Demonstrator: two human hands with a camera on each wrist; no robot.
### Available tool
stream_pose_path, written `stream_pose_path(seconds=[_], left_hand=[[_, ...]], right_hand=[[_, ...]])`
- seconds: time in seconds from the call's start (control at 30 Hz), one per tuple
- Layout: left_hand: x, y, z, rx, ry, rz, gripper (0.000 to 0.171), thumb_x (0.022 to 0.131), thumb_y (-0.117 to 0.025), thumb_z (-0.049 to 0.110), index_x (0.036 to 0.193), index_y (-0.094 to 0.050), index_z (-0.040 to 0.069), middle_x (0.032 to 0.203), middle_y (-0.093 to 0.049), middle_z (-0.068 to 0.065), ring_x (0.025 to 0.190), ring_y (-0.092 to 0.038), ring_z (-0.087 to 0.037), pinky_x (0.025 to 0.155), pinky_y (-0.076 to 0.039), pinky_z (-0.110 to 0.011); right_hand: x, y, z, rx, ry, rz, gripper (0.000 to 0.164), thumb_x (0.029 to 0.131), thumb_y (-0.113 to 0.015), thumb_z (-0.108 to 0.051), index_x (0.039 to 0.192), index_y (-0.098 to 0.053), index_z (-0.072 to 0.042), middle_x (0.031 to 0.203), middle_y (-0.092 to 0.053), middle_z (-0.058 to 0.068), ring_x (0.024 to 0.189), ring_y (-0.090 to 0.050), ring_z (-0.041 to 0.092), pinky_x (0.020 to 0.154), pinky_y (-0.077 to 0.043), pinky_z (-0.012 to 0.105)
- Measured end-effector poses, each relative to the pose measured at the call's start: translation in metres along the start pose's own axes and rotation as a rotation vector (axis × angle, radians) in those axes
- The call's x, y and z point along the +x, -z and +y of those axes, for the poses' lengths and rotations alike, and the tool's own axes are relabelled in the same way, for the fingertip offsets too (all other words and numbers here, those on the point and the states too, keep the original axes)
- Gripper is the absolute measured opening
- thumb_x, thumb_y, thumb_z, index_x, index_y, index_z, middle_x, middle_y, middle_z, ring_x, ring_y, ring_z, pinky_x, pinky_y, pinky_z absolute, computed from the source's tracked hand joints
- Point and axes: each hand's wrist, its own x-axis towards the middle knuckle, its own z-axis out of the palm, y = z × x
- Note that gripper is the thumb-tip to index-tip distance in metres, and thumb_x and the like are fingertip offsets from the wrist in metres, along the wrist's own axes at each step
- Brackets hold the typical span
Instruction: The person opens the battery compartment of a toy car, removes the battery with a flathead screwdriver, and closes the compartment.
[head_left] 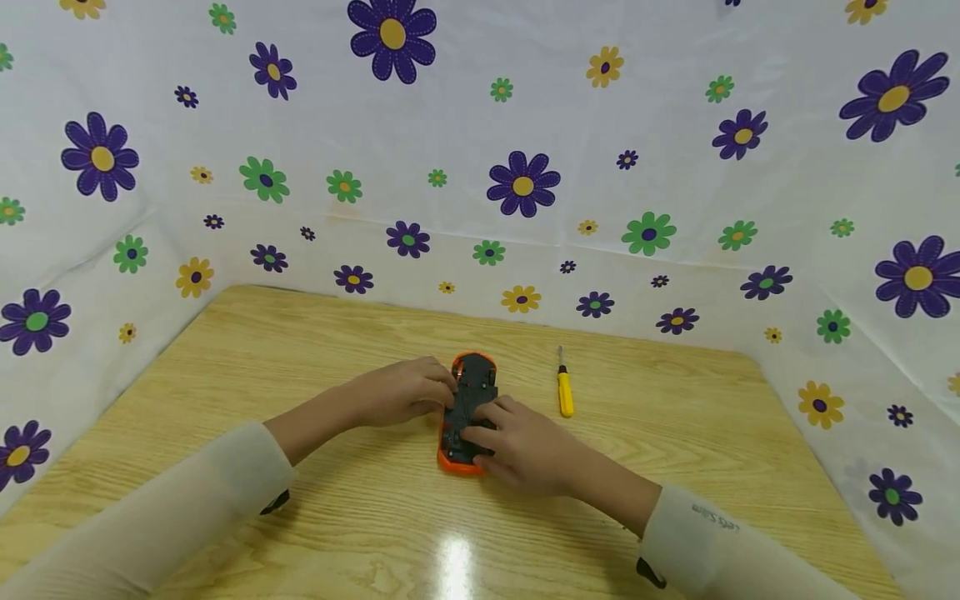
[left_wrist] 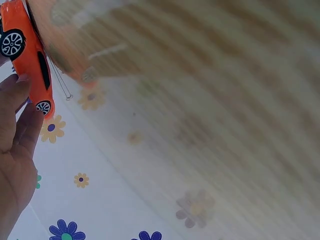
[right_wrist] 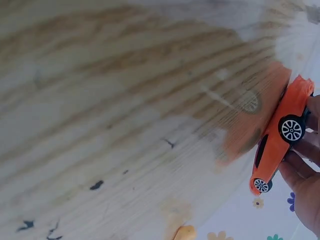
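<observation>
An orange toy car (head_left: pixel 476 368) lies upside down on the wooden table, its black underside facing up. My left hand (head_left: pixel 408 390) holds its left side, the fingers bent over the edge. From the right, my right hand (head_left: pixel 528 446) grips the other side near the lower end, with fingertips on the underside. In the left wrist view, thumb and fingers touch the side of the car (left_wrist: pixel 31 62) by its spoked wheels. The right wrist view shows the car's other flank (right_wrist: pixel 274 150) with the right fingers at its underside. Part of the underside is hidden by the fingers.
A screwdriver (head_left: pixel 566 396) with a yellow handle lies to the right of the car, its tip pointing away from me. The glossy wooden table (head_left: pixel 337 517) meets a white flower-print cloth (head_left: pixel 450 150) behind it and at both sides.
</observation>
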Motion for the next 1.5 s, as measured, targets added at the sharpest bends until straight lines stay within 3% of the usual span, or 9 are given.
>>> stream_pose_path(seconds=[0.3,0.6,0.8,0.93,1.23,1.37,1.5], left_hand=[[-0.005,0.002,0.015,0.021,-0.021,0.0,0.011,0.093,-0.077,0.009,0.103,-0.076,0.012,0.116,-0.071,-0.004,0.111,-0.063,-0.022,0.097,-0.056,-0.035],[-0.009,0.002,0.023,0.045,-0.026,0.018,0.012,0.093,-0.077,0.01,0.104,-0.075,0.013,0.116,-0.07,-0.003,0.111,-0.062,-0.021,0.095,-0.057,-0.032],[-0.009,0.002,0.023,0.026,-0.011,0.023,0.012,0.093,-0.076,0.007,0.104,-0.075,0.011,0.114,-0.07,-0.004,0.111,-0.063,-0.021,0.096,-0.057,-0.033],[-0.008,0.001,0.023,-0.086,0.132,0.028,0.011,0.094,-0.075,0.008,0.105,-0.075,0.013,0.113,-0.069,-0.001,0.108,-0.064,-0.018,0.092,-0.058,-0.033],[-0.007,-0.004,0.034,-0.515,0.628,0.188,0.005,0.097,-0.073,0.015,0.102,-0.075,0.013,0.097,-0.072,0.004,0.09,-0.068,-0.014,0.078,-0.061,-0.031],[-0.003,-0.005,0.04,-0.775,0.81,0.234,0.01,0.097,-0.072,0.01,0.106,-0.072,0.004,0.099,-0.068,-0.007,0.089,-0.069,-0.023,0.077,-0.064,-0.037],[0.0,-0.005,0.044,-0.995,0.937,0.269,0.02,0.097,-0.068,0.005,0.115,-0.066,-0.004,0.103,-0.065,-0.017,0.089,-0.069,-0.029,0.079,-0.065,-0.04]], right_hand=[[-0.004,0.004,-0.012,0.01,-0.012,-0.046,0.033,0.101,-0.068,-0.03,0.132,-0.068,-0.018,0.126,-0.062,0.004,0.111,-0.057,0.02,0.096,-0.055,0.034],[-0.007,0.003,-0.016,-0.018,0.017,-0.006,0.032,0.099,-0.07,-0.029,0.129,-0.068,-0.017,0.123,-0.062,0.003,0.109,-0.057,0.02,0.095,-0.055,0.033],[-0.007,0.003,-0.015,-0.021,0.005,-0.03,0.032,0.101,-0.068,-0.031,0.13,-0.067,-0.018,0.124,-0.061,0.003,0.11,-0.056,0.019,0.096,-0.054,0.033],[-0.007,0.004,-0.015,-0.019,-0.006,-0.043,0.032,0.102,-0.067,-0.032,0.131,-0.067,-0.019,0.126,-0.061,0.003,0.112,-0.056,0.019,0.097,-0.055,0.033],[-0.007,0.005,-0.016,-0.01,-0.017,-0.057,0.032,0.102,-0.067,-0.033,0.132,-0.066,-0.02,0.127,-0.06,0.003,0.113,-0.055,0.018,0.097,-0.054,0.032],[-0.006,0.006,-0.016,-0.01,-0.021,-0.066,0.032,0.102,-0.066,-0.033,0.132,-0.066,-0.02,0.127,-0.06,0.003,0.113,-0.055,0.018,0.097,-0.054,0.032],[-0.006,0.006,-0.016,-0.019,-0.02,-0.069,0.032,0.102,-0.066,-0.033,0.132,-0.066,-0.02,0.127,-0.06,0.002,0.114,-0.055,0.018,0.097,-0.054,0.031]])
